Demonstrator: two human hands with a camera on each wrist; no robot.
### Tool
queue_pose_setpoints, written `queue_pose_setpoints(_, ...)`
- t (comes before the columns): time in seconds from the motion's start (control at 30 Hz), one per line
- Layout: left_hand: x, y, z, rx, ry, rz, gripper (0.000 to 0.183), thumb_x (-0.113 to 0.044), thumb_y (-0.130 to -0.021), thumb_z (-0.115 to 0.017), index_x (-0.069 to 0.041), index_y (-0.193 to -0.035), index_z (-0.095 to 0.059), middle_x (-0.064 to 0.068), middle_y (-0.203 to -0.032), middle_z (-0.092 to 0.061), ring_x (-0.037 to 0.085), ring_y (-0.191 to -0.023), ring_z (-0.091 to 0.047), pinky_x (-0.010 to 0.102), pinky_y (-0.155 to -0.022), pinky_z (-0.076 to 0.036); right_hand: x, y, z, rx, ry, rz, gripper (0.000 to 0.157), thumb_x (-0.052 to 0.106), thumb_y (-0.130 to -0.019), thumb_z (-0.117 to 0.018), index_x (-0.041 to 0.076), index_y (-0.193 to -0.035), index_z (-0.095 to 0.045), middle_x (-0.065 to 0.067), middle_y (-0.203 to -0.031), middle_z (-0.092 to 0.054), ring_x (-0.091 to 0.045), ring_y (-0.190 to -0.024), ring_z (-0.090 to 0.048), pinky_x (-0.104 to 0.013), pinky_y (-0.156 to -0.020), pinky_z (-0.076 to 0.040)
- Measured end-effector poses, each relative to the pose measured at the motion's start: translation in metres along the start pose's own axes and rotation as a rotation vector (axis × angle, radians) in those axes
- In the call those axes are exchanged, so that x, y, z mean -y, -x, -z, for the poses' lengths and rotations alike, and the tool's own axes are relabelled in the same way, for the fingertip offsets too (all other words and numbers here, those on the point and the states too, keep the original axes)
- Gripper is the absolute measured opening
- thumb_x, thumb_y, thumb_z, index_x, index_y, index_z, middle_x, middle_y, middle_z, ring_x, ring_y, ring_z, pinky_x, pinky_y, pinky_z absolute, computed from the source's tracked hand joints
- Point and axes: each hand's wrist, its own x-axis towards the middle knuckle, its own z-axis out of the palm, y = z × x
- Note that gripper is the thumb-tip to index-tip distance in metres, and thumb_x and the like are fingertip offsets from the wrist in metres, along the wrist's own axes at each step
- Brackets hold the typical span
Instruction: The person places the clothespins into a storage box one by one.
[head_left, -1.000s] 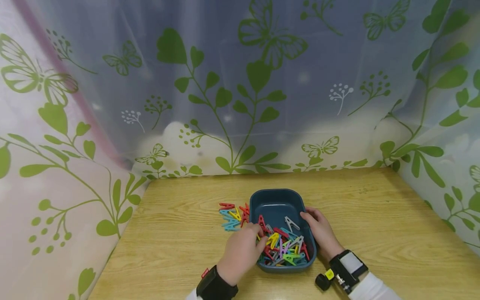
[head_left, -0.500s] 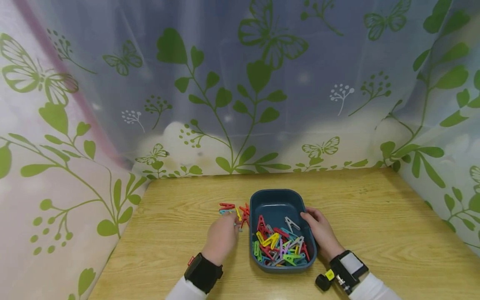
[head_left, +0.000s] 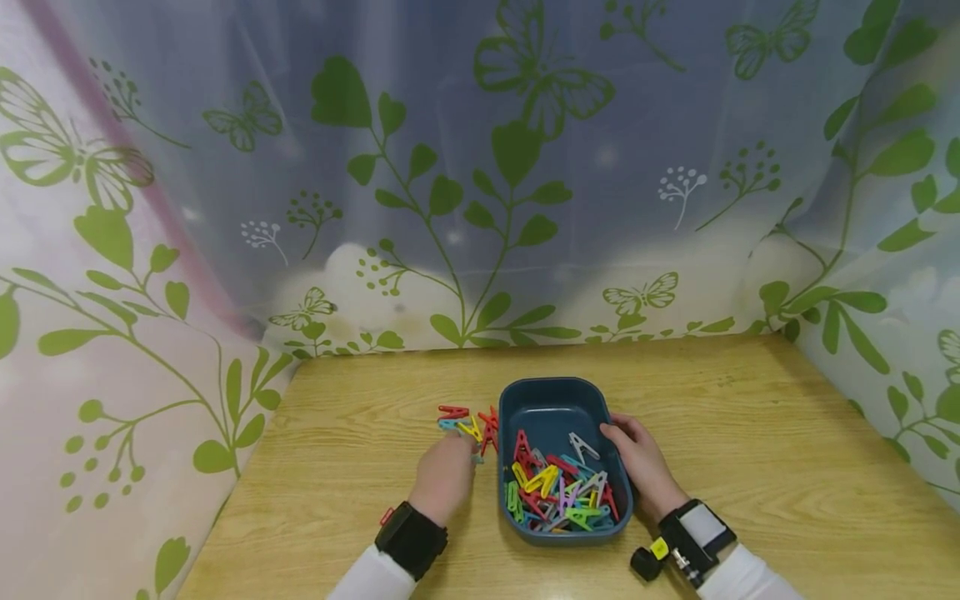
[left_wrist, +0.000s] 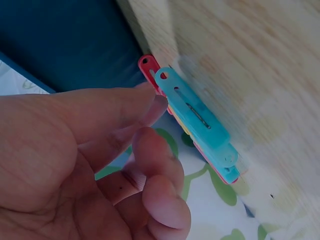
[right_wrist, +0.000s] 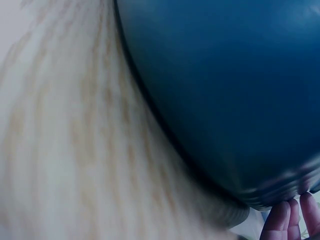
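A dark blue plastic box [head_left: 555,395] stands on the wooden table, with clothespins [head_left: 567,487] of several colours heaped in its near half. My right hand [head_left: 647,462] holds the box's right side, thumb at the rim; its fingertips show against the outer wall in the right wrist view. To the left of the box, my left hand [head_left: 442,477] is at a small pile of clothespins [head_left: 471,427]. In the left wrist view its bent thumb and index finger meet at the edge of a light blue clothespin [left_wrist: 192,112]; whether they pinch it is unclear.
A red clothespin [head_left: 453,412] lies at the far side of the loose pile. Patterned curtains [head_left: 480,250] with green leaves and butterflies enclose the table [head_left: 720,400] at the back and both sides. Both wrists wear black straps.
My left hand has moved from inside the box leftward to the loose pile; a green clothespin now shows at the box's left wall. My right hand and the box have stayed put.
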Motion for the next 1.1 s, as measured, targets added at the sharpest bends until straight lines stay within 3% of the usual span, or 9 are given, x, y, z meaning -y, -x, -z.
queue_pose_setpoints(0.27, 0.000, -0.002, -0.007, 0.000, -0.046, -0.003, 0.011, 0.002, -0.091, -0.068, -0.007, -0.089, -0.074, 0.008, -0.081, -0.065, 0.021, -0.069, -0.065, 0.037, -0.055, -0.052, 0.000, -0.001, 0.000, 0.004, 0.000, -0.008, 0.059, 0.038, -0.106, -0.054, 0.003, -0.152, -0.041, -0.020, -0.147, -0.049, -0.030, -0.128, -0.052, -0.026, -0.093, -0.044)
queue_pose_setpoints(0.7, 0.001, -0.006, -0.012, -0.018, -0.084, -0.035, 0.021, 0.001, -0.087, -0.070, -0.011, -0.070, -0.066, 0.005, -0.071, -0.063, 0.021, -0.065, -0.064, 0.036, -0.050, -0.048, 0.000, -0.002, 0.000, 0.006, -0.002, -0.025, 0.061, 0.038, -0.106, -0.053, 0.003, -0.153, -0.039, -0.020, -0.149, -0.048, -0.030, -0.130, -0.050, -0.028, -0.095, -0.043)
queue_pose_setpoints(0.93, 0.000, -0.006, -0.011, -0.007, -0.079, -0.021, 0.021, 0.001, -0.090, -0.068, -0.010, -0.072, -0.064, 0.007, -0.071, -0.063, 0.023, -0.065, -0.064, 0.036, -0.051, -0.049, 0.001, -0.001, 0.000, 0.003, 0.003, -0.024, 0.061, 0.038, -0.106, -0.054, 0.003, -0.153, -0.039, -0.021, -0.150, -0.046, -0.032, -0.132, -0.049, -0.037, -0.103, -0.041)
queue_pose_setpoints(1.1, -0.001, -0.005, -0.005, -0.059, -0.064, -0.011, 0.019, -0.001, -0.092, -0.069, -0.008, -0.076, -0.063, 0.006, -0.071, -0.062, 0.021, -0.063, -0.062, 0.034, -0.050, -0.047, 0.001, 0.000, 0.000, 0.000, 0.006, -0.018, 0.059, 0.038, -0.106, -0.053, 0.003, -0.152, -0.041, -0.021, -0.149, -0.048, -0.032, -0.130, -0.050, -0.033, -0.100, -0.042)
